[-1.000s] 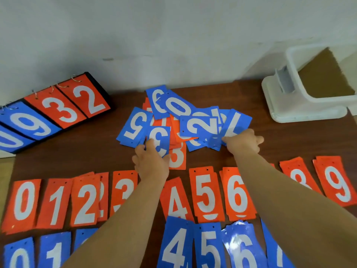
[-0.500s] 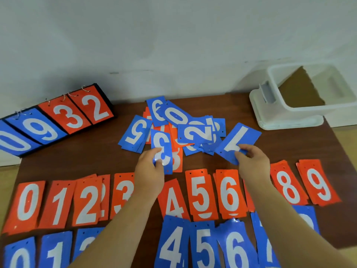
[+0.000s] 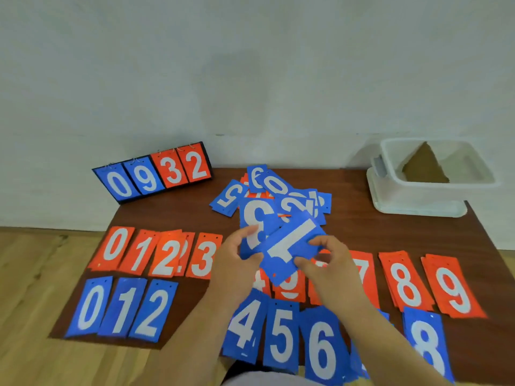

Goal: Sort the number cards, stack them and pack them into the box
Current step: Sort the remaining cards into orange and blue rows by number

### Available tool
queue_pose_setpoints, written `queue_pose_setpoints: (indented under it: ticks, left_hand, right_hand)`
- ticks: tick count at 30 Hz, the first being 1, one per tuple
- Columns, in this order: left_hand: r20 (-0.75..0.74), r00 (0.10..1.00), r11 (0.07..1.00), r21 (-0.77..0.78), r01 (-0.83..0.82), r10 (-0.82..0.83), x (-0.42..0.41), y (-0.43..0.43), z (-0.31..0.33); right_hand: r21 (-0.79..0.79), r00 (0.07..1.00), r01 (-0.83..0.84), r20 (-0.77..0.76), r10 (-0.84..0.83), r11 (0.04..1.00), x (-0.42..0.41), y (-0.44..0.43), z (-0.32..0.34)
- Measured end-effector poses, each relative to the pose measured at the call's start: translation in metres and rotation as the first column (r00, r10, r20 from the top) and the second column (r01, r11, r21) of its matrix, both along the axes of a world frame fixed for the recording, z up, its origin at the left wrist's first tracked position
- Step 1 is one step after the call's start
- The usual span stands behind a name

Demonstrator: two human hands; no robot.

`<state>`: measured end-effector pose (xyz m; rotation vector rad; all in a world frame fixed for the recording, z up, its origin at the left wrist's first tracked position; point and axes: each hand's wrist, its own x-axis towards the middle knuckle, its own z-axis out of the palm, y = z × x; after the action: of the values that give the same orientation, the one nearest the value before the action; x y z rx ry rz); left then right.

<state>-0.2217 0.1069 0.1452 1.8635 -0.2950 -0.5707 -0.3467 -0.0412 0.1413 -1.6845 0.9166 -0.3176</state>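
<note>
While a blue 3 card (image 3: 255,218) is pinched in the left hand (image 3: 234,270), a blue 7 card (image 3: 289,245) is gripped by the right hand (image 3: 328,267); both cards are held up above the bench (image 3: 362,232), the 7 overlapping the 3. Behind them an unsorted pile (image 3: 278,190) of blue and orange cards is spread. Orange cards (image 3: 156,253) are laid in a row by number, with a blue row (image 3: 122,309) nearer. At the far right a white box (image 3: 423,188) is set, open. A scoreboard (image 3: 154,172) is leaned against the wall.
</note>
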Motion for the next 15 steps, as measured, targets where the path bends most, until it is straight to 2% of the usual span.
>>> queue_pose_setpoints:
  ticks: [2, 3, 5, 8, 10, 12, 15]
  left_hand:
    - [0.021, 0.986, 0.986, 0.043, 0.162, -0.163, 0.003, 0.017, 0.015]
    - [0.024, 0.969, 0.966, 0.091, 0.243, -0.246, 0.005, 0.026, 0.021]
    - [-0.008, 0.924, 0.908, 0.184, 0.376, -0.381, 0.009, 0.041, 0.037]
    - [-0.033, 0.858, 0.83, 0.235, 0.505, -0.513, 0.011, 0.054, 0.061]
    - [-0.024, 0.825, 0.781, 0.308, 0.544, -0.565, 0.012, 0.061, 0.074]
    - [-0.007, 0.818, 0.764, 0.354, 0.54, -0.575, 0.014, 0.069, 0.079]
    - [0.095, 0.894, 0.849, 0.37, 0.377, -0.438, 0.021, 0.082, 0.078]
  right_hand:
    - [-0.127, 0.999, -0.038, 0.001, 0.039, 0.991, -0.006, -0.016, 0.011]
    - [-0.142, 0.996, -0.088, -0.008, 0.088, 0.986, -0.007, -0.023, 0.021]
    - [-0.107, 0.966, -0.258, -0.002, 0.259, 0.96, -0.005, -0.031, 0.043]
    - [-0.041, 0.844, -0.532, 0.056, 0.533, 0.846, 0.006, -0.03, 0.067]
    - [-0.049, 0.77, -0.636, 0.009, 0.637, 0.77, 0.015, -0.024, 0.073]
    - [-0.083, 0.738, -0.674, -0.042, 0.673, 0.734, 0.022, -0.014, 0.076]
    - [-0.11, 0.773, -0.633, -0.032, 0.634, 0.766, 0.029, 0.001, 0.072]
